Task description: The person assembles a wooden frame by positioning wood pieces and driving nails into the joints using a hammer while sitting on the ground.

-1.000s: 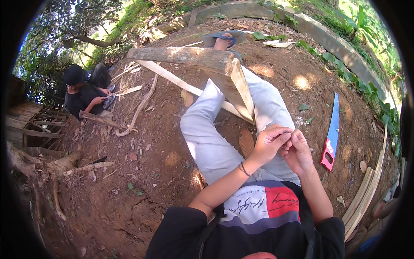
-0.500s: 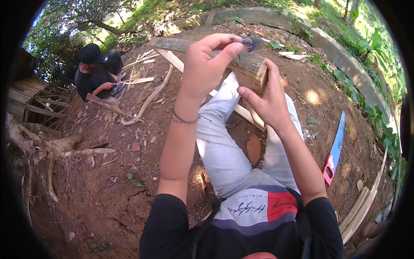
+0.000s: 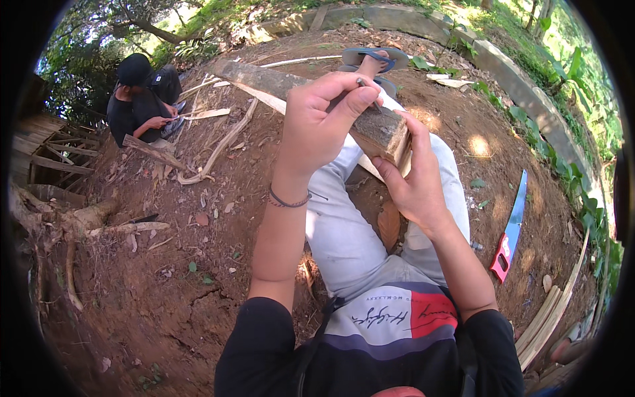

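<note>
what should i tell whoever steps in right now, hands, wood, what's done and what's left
Left hand: pinches a thin nail, tip at the top face of the wooden beam.
Right hand: grips the beam's near end, steadying it over the lap.
Handsaw lies on the dirt to the right, untouched. Another person sits apart at upper left.
Done: nail set in place on the beam.
Left: the nail is not yet driven in; no hammer in view.

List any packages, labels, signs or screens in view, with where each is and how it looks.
No packages, signs or screens.
Printed chest panel: on the person's dark shirt at the lower centre, a white band with dark script beside a red block.
Saw: on the dirt to the right, blue blade, red handle; any label is too small to tell.
</note>
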